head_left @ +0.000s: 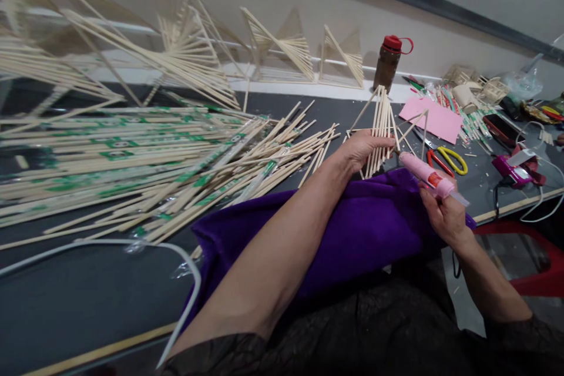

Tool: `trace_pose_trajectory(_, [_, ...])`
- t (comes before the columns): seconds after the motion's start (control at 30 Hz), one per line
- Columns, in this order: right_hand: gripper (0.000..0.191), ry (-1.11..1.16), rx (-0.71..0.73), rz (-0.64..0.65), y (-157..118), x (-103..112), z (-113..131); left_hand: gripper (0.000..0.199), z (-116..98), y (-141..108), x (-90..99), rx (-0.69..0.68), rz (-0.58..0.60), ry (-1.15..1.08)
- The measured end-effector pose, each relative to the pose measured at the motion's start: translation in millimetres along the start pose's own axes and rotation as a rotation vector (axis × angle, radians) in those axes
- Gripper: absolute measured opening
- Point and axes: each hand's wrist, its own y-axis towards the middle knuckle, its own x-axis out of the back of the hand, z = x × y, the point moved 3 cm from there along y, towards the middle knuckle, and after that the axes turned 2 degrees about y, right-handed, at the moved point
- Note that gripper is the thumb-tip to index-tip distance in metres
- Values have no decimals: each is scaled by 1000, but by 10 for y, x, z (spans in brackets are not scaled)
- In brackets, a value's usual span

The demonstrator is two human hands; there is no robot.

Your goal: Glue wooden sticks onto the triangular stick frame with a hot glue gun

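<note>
My left hand [362, 150] is closed on a small frame of thin wooden sticks [382, 123], fanned side by side and tilted upward over the table. In my right hand [445, 211] is a pink hot glue gun [425, 173], its fingers wrapped round the handle. The glue gun's nozzle points left and sits close to the sticks; whether it touches them I cannot tell. A clear glue stick pokes out of its rear end. Under both forearms a purple cloth [352, 229] covers the table's front edge.
Many loose sticks [282, 158] and green-printed packs [132, 153] spread across the left. Finished-looking twisted stick frames [282, 53] line the wall. A red-lidded bottle [388, 64], pink paper [434, 119], scissors [452, 160] and a purple device with a white cable [511, 170] are rightward. A white tube [110, 242] curves at lower left.
</note>
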Motion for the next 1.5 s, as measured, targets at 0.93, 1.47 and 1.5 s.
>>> trace_pose_trajectory(0.93, [32, -22, -22, 0, 11, -40, -27, 16, 14, 26, 29, 20, -29, 3])
trace_pose_trajectory(1.47, [31, -71, 46, -37, 38, -27, 1, 14, -15, -10, 9, 21, -37, 17])
trace_pose_trajectory(1.5, [32, -72, 54, -46, 41, -26, 4, 13, -18, -15, 6, 20, -37, 23])
